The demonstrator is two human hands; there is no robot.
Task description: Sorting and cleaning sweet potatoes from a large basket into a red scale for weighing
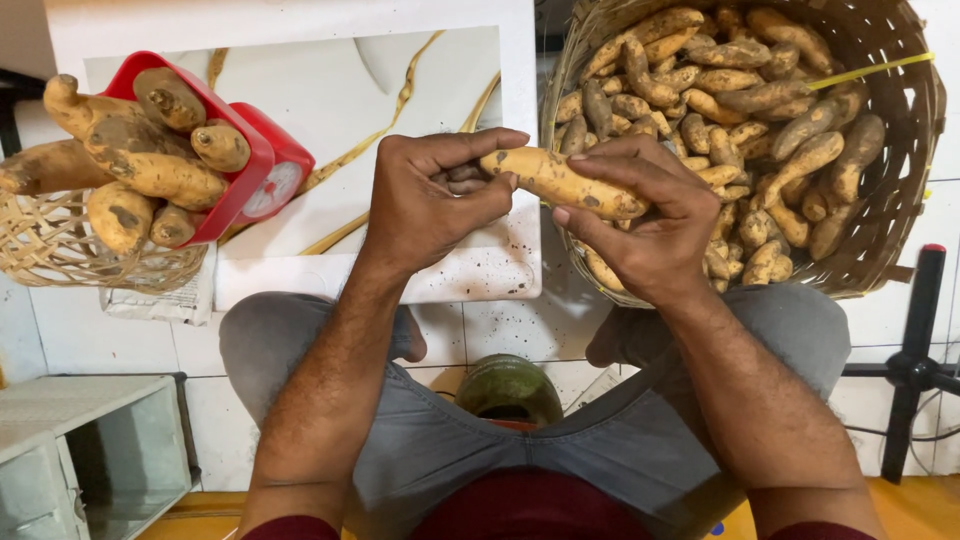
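Both hands meet over the middle of the scene: the left hand (430, 195) is curled tight around one end of a single dirt-flecked sweet potato (560, 182), fingers folded over the tip, while the right hand (640, 225) cups the other end from below, thumb laid along the top, so the tuber lies nearly level between them, held in the air above the white marbled board (350, 90) and just beside the big basket. That one large woven basket (900, 150) fills the upper right, heaped with small sweet potatoes, too many and too overlapped to count exactly, well over thirty on view; one yellow strip (870, 70) crosses its rim. One white board with gold veins lies under the hands on the tiled floor (520, 325), its near edge speckled with dark soil. On the left stands one red kitchen scale (270, 175), its red tray (245, 150) tilted and loaded with about seven larger tubers (150, 165), some jutting out past the tray's edge. One smaller open-weave basket (80, 250) sits touching the scale's left side, partly beneath the tray. One grey box (90, 450) stands open at the lower left, and one black stand with a red cap (915, 350) rises at the right. Between the person's grey-clad knees sits one round green object (508, 388), its kind unclear.
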